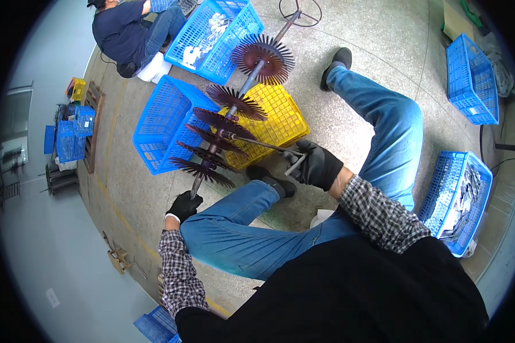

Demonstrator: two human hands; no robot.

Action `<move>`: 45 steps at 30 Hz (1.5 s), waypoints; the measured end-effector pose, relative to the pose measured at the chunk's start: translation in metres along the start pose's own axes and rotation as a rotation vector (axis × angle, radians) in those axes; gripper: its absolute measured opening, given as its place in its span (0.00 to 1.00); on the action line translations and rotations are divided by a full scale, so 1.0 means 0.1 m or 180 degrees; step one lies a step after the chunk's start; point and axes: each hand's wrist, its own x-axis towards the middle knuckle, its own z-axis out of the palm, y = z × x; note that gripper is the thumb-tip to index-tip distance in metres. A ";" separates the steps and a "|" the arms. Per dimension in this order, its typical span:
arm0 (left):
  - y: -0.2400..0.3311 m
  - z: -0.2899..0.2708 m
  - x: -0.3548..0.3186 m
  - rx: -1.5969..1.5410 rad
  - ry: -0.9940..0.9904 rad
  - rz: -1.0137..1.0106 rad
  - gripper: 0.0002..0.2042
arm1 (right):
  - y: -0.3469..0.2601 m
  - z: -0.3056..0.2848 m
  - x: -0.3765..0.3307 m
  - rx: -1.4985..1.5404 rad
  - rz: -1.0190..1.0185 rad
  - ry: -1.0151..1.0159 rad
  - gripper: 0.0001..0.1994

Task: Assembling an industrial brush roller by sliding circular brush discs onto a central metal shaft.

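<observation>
A long metal pole [250, 84] slants across the middle in front of me, carrying several dark reddish-brown discs [236, 102] with slotted, fringed rims. My left hand [184, 206], in a black glove, is closed around the pole's near end, just below the lowest disc. In my right hand [319, 166], also gloved in black, is the crossbar of a T-handle wrench [263, 143]. The wrench's shaft reaches left to a collar [229, 135] on the pole between the discs; its tip's exact seating is too small to tell. My right fingers are wrapped round the handle.
Beneath the discs stand a yellow crate [294, 123] and a blue basket [149, 143]. Farther off, a blue crate [243, 28] holds pale parts beside a seated person [117, 34]. Blue crates [460, 74] line the right side, one [438, 200] holding metal pieces. A wheel-like ring [315, 22] is at the pole's far end.
</observation>
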 end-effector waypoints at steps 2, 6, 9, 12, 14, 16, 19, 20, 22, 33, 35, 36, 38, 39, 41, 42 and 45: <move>0.01 0.00 -0.01 0.0024 0.0017 0.0035 0.12 | -0.02 0.10 -0.14 -0.0038 0.0000 0.0023 0.21; 0.00 0.01 0.00 0.0042 0.0000 0.0073 0.12 | -0.20 0.02 -0.39 -0.0745 -0.0277 -0.0043 0.19; 0.00 -0.01 0.04 0.0057 -0.0016 0.0102 0.12 | -0.28 0.00 -0.47 -0.1432 -0.0559 -0.0132 0.17; -0.02 -0.01 0.03 -0.0090 -0.0092 0.0064 0.12 | -0.23 0.04 -0.45 -0.4686 -0.1834 -0.0187 0.16; -0.03 -0.02 0.02 -0.0140 -0.0105 0.0031 0.12 | -0.16 0.16 -0.45 -0.5764 -0.2245 -0.0213 0.16; 0.00 -0.02 0.02 -0.0061 -0.0069 0.0007 0.12 | -0.02 0.42 -0.55 -0.5300 -0.1699 0.0404 0.13; 0.02 0.00 0.04 0.0011 -0.0050 -0.0013 0.12 | 0.06 0.58 -0.62 -0.4804 -0.1147 0.1004 0.11; 0.02 -0.01 0.04 -0.0019 -0.0054 -0.0022 0.12 | 0.06 0.55 -0.59 -0.5429 -0.1736 0.0762 0.10; 0.01 -0.01 0.04 -0.0079 -0.0060 -0.0037 0.12 | 0.06 0.49 -0.54 -0.6593 -0.2987 0.0187 0.09; 0.03 -0.01 0.04 0.0015 -0.0144 -0.0031 0.13 | 0.17 0.44 -0.41 -0.6852 -0.4070 0.0214 0.10; 0.01 -0.02 0.04 -0.0024 -0.0145 -0.0042 0.13 | 0.20 0.52 -0.39 -0.6440 -0.3370 0.0509 0.10; 0.01 -0.02 0.04 -0.0056 -0.0150 -0.0047 0.13 | 0.21 0.58 -0.39 -0.5989 -0.2695 0.0786 0.10; -0.01 -0.02 0.04 -0.0118 -0.0162 -0.0057 0.13 | 0.19 0.66 -0.38 -0.4992 -0.1404 0.1257 0.11; 0.00 -0.03 0.04 -0.0114 -0.0160 -0.0056 0.13 | 0.17 0.66 -0.35 -0.4988 -0.1406 0.1256 0.11; 0.01 -0.03 0.05 -0.0098 -0.0138 -0.0046 0.13 | 0.07 0.60 -0.27 -0.5033 -0.1702 0.1206 0.11; 0.02 -0.02 0.06 -0.0092 -0.0130 -0.0039 0.13 | 0.03 0.55 -0.23 -0.5056 -0.1852 0.1184 0.11; -0.01 -0.01 0.06 -0.0084 -0.0131 -0.0037 0.13 | -0.02 0.39 -0.15 -0.5686 -0.2424 0.1078 0.11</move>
